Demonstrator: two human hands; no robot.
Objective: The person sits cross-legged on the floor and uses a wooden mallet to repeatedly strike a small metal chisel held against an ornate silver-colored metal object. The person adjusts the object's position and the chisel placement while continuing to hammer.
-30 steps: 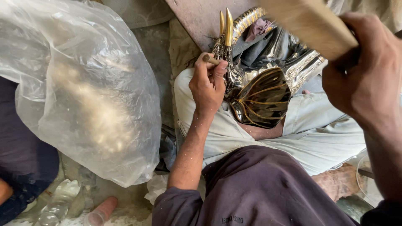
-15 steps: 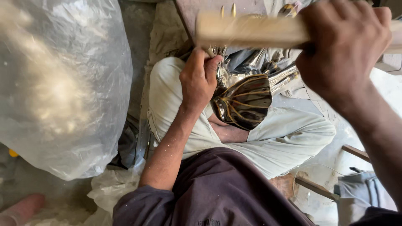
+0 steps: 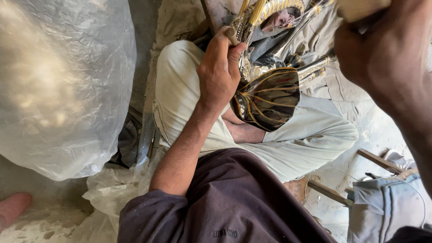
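- Left hand (image 3: 219,72) clenched around a thin punch-like tool (image 3: 231,36); only the tool's rounded butt end shows above the thumb, tip hidden behind the fingers.
- That hand presses against the left edge of a shiny fluted metal piece (image 3: 268,98), dark polished with gold ribs, fan-shaped, resting in the person's lap.
- Fluted piece sits just right of the left hand, touching it, below and left of the right hand.
- Right hand (image 3: 386,58) raised near the camera, upper right, fist closed on a pale wooden handle (image 3: 360,6); only a short bit of the handle shows at the top edge, the rest is out of frame.
- Right hand is well apart from the metal piece, above it.
- Beyond the left hand: more ornate silver-and-gold metalwork (image 3: 274,13), curved and tubular parts, joined to or lying against the fluted piece; can't tell which.
- Under both hands: crossed legs in light trousers (image 3: 310,139), dark shirt sleeve (image 3: 153,216) on the left arm.
- Far left of the left hand: big clear plastic bag (image 3: 63,85), bulging, on the floor.
- Below the right hand, lower right: grey cloth bag (image 3: 387,202) and a wooden stick (image 3: 330,192) on the dusty floor.
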